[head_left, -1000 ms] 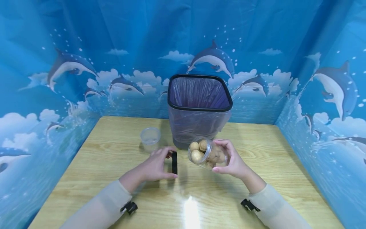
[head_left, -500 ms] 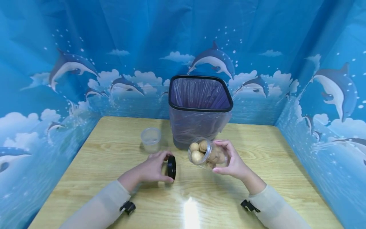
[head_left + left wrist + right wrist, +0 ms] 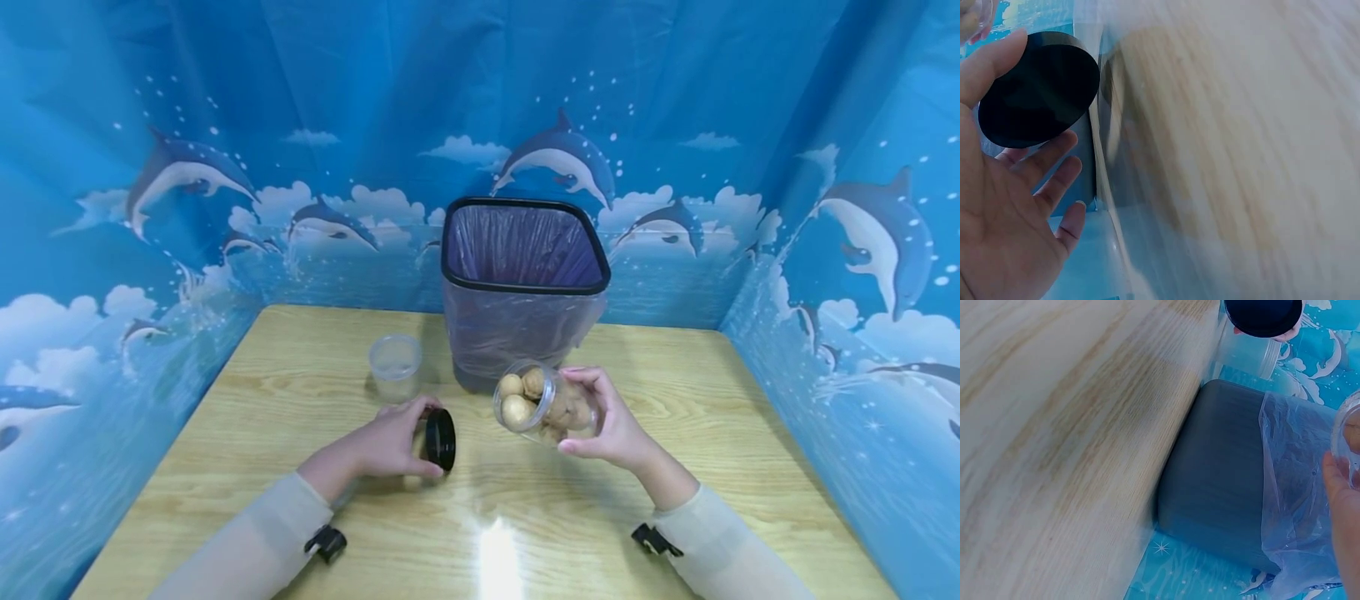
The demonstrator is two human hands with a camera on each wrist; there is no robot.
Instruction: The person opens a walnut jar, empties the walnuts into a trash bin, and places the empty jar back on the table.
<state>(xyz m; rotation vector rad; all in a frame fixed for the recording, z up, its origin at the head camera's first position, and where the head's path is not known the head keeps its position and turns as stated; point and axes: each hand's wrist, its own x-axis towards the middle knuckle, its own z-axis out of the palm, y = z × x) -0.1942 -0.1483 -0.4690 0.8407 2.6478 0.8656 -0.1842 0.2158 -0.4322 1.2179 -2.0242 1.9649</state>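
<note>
Bin [image 3: 1210,481] on the table [image 3: 675,375], upright, its purple liner [image 3: 517,325] folded over the rim, presumably to keep the bag from slipping in.

Right hand [image 3: 615,429], in front of the bin and toward its right: thumb and fingers curved wide round the bottom end of a clear jar [image 3: 548,398]. Jar lies over on its side in the grip, uncapped mouth toward the bin's left. Gripping that end probably keeps the mouth unobstructed. Round tan pieces, walnuts by the look [image 3: 516,410], crowd up to the mouth; the tilt seems shallow enough that none spill.

Left hand [image 3: 386,443], in front of the bin and off its left: thumb and fingers well parted, pinching a black lid [image 3: 441,440] by its edge. Lower fingers loosely spread, off the lid. An edge hold likely leaves both faces unobstructed. Whether the lid touches the table, cannot tell.

Clear tub [image 3: 393,387] upright just left of the bin, untouched.
</note>
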